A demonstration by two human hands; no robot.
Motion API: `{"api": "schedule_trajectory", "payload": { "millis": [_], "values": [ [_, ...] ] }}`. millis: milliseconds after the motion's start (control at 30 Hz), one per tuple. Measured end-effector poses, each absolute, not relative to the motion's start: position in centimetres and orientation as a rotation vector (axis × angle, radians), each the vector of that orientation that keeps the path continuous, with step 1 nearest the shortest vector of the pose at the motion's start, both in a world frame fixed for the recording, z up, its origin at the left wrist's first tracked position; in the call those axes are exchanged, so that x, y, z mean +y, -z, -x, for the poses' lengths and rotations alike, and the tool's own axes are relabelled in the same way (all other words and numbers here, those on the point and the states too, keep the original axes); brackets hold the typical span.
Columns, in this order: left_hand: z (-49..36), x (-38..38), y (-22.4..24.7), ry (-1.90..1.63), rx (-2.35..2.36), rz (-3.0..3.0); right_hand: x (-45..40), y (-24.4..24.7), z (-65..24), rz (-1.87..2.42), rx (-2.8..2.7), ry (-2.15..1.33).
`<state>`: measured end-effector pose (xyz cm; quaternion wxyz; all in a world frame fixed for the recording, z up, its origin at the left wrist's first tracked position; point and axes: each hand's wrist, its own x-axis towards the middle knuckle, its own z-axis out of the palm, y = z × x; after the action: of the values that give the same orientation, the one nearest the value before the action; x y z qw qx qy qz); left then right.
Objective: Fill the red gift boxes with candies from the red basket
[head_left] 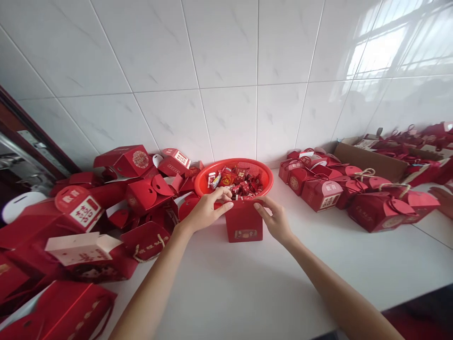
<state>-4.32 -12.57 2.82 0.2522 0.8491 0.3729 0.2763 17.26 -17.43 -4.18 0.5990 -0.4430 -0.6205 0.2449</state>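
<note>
A small red gift box (244, 222) stands upright on the white surface, with a gold-toned print low on its front. At its top left, my left hand (208, 208) is closed, thumb and fingers pinching the upper edge. My right hand (276, 219) grips the top right edge the same way. Just behind the box sits a red plastic basket (202, 182) holding several wrapped candies (242, 182), mostly in red wrappers. The fingers partly hide the top of the box, so its inside cannot be seen.
Red gift boxes (141, 193) are heaped on the left. More closed boxes (322, 193) stand in a group on the right, beside a brown cardboard carton (370, 160). A tiled wall (230, 52) rises behind. At the far right edge, part of another person's hand (443, 200) shows.
</note>
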Motion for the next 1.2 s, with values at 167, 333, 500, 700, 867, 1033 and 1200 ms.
{"api": "schedule_trajectory", "payload": {
  "millis": [167,333,500,700,867,1033,1200],
  "values": [
    [4.4,-12.6,-3.0,-0.726,1.139,-2.356,-17.4,4.4,-17.3,1.050,-1.461,-0.506],
    [4.2,-12.7,-3.0,-0.760,1.159,-2.313,-17.2,4.7,-17.4,1.116,-1.483,-0.401],
    [4.2,-12.6,-2.9,-0.760,1.147,-2.308,-17.3,4.4,-17.8,1.199,-1.570,-0.288],
    [4.2,-12.2,-2.4,-0.715,1.101,-2.313,-18.1,3.0,-19.2,1.181,-1.665,-0.302],
    [4.2,-11.7,-1.6,-0.763,1.061,-2.221,-21.3,2.0,-23.5,1.210,-1.424,-0.237],
    [4.1,-11.2,-1.0,-0.844,1.014,-2.212,-25.2,1.7,-30.4,1.308,-0.941,-0.067],
    [4.0,-10.8,-0.5,-0.882,1.011,-2.244,-27.1,1.7,-34.9,1.516,-0.642,0.113]
  ]
}}
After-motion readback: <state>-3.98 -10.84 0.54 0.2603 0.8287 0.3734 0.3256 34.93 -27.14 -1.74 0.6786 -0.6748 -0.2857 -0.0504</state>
